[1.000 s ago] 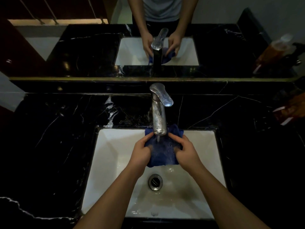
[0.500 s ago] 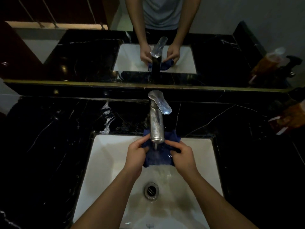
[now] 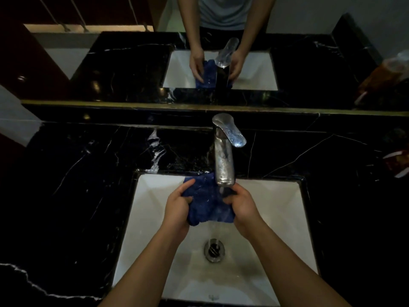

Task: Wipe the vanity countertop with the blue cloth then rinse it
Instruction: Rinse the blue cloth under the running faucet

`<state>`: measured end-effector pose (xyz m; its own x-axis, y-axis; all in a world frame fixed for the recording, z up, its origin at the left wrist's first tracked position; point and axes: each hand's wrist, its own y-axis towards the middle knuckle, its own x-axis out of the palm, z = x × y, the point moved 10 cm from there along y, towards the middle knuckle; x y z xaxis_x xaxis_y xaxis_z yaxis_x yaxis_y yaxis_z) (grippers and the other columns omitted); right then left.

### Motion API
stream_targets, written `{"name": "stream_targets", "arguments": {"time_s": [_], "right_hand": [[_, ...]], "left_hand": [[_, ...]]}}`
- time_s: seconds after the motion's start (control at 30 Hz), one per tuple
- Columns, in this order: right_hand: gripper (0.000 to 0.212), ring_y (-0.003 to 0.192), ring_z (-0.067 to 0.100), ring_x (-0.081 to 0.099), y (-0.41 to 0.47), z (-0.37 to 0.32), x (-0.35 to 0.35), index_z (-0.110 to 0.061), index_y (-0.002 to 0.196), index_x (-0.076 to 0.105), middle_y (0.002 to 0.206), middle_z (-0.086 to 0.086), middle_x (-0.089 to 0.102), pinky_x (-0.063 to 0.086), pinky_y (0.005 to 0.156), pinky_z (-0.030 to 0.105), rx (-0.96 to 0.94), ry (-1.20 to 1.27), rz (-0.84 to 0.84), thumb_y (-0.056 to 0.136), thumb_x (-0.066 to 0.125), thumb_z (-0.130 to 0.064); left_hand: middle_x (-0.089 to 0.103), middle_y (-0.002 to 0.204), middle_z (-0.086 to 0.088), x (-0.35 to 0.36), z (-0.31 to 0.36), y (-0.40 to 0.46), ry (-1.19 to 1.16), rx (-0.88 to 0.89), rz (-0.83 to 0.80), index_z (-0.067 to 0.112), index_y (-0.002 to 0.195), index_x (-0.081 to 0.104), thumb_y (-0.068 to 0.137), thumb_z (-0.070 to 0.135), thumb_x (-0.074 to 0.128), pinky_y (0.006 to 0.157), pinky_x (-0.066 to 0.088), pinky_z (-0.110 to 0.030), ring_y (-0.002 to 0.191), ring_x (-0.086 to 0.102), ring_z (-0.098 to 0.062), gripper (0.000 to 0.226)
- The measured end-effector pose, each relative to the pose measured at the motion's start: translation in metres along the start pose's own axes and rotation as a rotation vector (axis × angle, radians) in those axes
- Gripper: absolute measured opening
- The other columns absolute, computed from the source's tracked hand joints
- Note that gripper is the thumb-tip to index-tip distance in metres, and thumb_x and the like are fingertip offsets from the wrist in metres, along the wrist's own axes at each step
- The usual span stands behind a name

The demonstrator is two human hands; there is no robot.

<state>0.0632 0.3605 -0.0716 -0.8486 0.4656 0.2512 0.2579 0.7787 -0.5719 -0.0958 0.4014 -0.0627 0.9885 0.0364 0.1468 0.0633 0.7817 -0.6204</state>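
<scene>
Curling round the wet dark blue cloth (image 3: 207, 201), the fingers of both hands grip it from each side. The left hand (image 3: 178, 209) pinches the cloth's nine o'clock edge, with its thumb on top and its fingers tucked under. The right hand (image 3: 242, 206) grips the three o'clock edge the same way.

The cloth is bunched up between the two hands. It hangs over the white square sink bowl (image 3: 285, 209), just under the spout of the tall silver metal tap (image 3: 223, 160). Water runs from the spout onto the cloth and falls on toward the round metal drain (image 3: 214, 250), which sits at six o'clock from the cloth.

Both bare arms reach in from the bottom edge. All around the bowl lies the shiny black stone countertop with thin white lines (image 3: 77, 185). At three o'clock, far from the sink, an orange and white packet (image 3: 397, 162) lies on the stone at the picture's edge; it is too dark to tell what it is. At twelve o'clock, behind the tap, a wide wall mirror (image 3: 132, 63) shows the same hands, cloth and tap again.
</scene>
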Motion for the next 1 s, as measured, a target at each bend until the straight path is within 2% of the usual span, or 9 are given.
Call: {"name": "stream_targets", "arguments": {"time_s": [0.13, 0.23, 0.3, 0.47, 0.57, 0.67, 0.77, 0.87, 1.0], "right_hand": [[0.021, 0.088, 0.032, 0.066, -0.001, 0.019, 0.010, -0.006, 0.101, 0.068, 0.096, 0.017, 0.070, 0.053, 0.085, 0.041, 0.168, 0.296, 0.008, 0.089, 0.051, -0.006], [0.023, 0.104, 0.030, 0.066, 0.001, 0.014, -0.013, -0.015, 0.118, 0.060, 0.115, 0.013, 0.069, 0.053, 0.096, 0.047, 0.030, -0.047, 0.115, 0.100, 0.047, -0.015], [0.018, 0.100, 0.025, 0.068, -0.009, 0.022, -0.011, -0.018, 0.113, 0.059, 0.110, 0.010, 0.070, 0.054, 0.095, 0.048, 0.019, -0.223, 0.159, 0.101, 0.050, -0.028], [0.017, 0.079, 0.018, 0.065, -0.025, 0.008, -0.003, -0.025, 0.091, 0.057, 0.085, 0.000, 0.068, 0.053, 0.071, 0.038, -0.208, -0.500, 0.293, 0.101, 0.046, -0.032], [0.015, 0.084, 0.027, 0.065, -0.010, -0.004, -0.014, -0.019, 0.093, 0.060, 0.088, 0.004, 0.069, 0.052, 0.073, 0.040, -0.224, -0.527, 0.338, 0.099, 0.047, -0.026], [0.020, 0.087, 0.031, 0.066, -0.007, -0.004, 0.001, -0.015, 0.103, 0.063, 0.094, 0.012, 0.071, 0.054, 0.078, 0.045, -0.258, -0.630, 0.281, 0.100, 0.049, -0.028], [0.014, 0.085, 0.028, 0.066, 0.001, -0.001, -0.002, -0.015, 0.100, 0.061, 0.092, 0.008, 0.071, 0.055, 0.083, 0.050, -0.230, -0.531, 0.261, 0.099, 0.050, -0.024], [0.019, 0.085, 0.023, 0.063, 0.003, 0.001, 0.003, -0.016, 0.104, 0.060, 0.092, 0.005, 0.068, 0.051, 0.078, 0.038, -0.245, -0.647, 0.208, 0.101, 0.048, -0.030], [0.012, 0.093, 0.027, 0.065, 0.019, 0.020, -0.037, -0.012, 0.099, 0.057, 0.094, 0.007, 0.066, 0.053, 0.082, 0.040, -0.047, -0.514, 0.198, 0.097, 0.055, -0.024]], "left_hand": [[0.072, 0.059, -0.009, 0.032, -0.012, -0.010, -0.091, -0.117, -0.107, 0.003, 0.077, 0.066, 0.101, 0.002, 0.033, 0.066, 0.055, -0.033, 0.053, 0.070, -0.019, 0.042], [0.073, 0.087, -0.017, 0.032, -0.016, -0.012, 0.018, -0.044, -0.041, 0.009, 0.087, 0.071, 0.099, 0.016, 0.048, 0.077, 0.053, -0.038, 0.078, 0.071, -0.024, 0.027], [0.071, 0.098, -0.014, 0.035, -0.017, -0.010, 0.228, 0.055, -0.027, 0.009, 0.102, 0.067, 0.100, 0.022, 0.051, 0.080, 0.054, -0.037, 0.091, 0.068, -0.024, 0.020], [0.060, 0.066, -0.008, 0.044, -0.031, 0.000, 0.340, 0.030, -0.029, 0.012, 0.065, 0.057, 0.099, 0.014, 0.047, 0.066, 0.045, -0.036, 0.067, 0.056, -0.022, 0.035], [0.071, 0.078, -0.007, 0.053, -0.030, 0.005, 0.509, 0.090, -0.062, 0.012, 0.077, 0.065, 0.100, 0.029, 0.045, 0.070, 0.051, -0.040, 0.075, 0.065, -0.024, 0.036], [0.065, 0.078, -0.006, 0.050, -0.028, 0.010, 0.488, 0.121, -0.080, 0.018, 0.078, 0.063, 0.096, 0.031, 0.048, 0.080, 0.055, -0.052, 0.078, 0.060, -0.024, 0.027], [0.068, 0.074, -0.006, 0.051, -0.030, 0.010, 0.456, 0.152, -0.105, 0.021, 0.077, 0.064, 0.096, 0.038, 0.041, 0.065, 0.052, -0.043, 0.071, 0.063, -0.023, 0.035], [0.068, 0.076, -0.004, 0.048, -0.025, 0.015, 0.528, 0.229, -0.098, 0.012, 0.083, 0.063, 0.101, 0.024, 0.044, 0.063, 0.053, -0.032, 0.075, 0.065, -0.025, 0.030], [0.061, 0.066, 0.001, 0.055, -0.028, -0.008, 0.435, 0.230, -0.108, 0.012, 0.078, 0.053, 0.101, 0.029, 0.052, 0.056, 0.049, -0.027, 0.062, 0.059, -0.012, 0.029]]}}
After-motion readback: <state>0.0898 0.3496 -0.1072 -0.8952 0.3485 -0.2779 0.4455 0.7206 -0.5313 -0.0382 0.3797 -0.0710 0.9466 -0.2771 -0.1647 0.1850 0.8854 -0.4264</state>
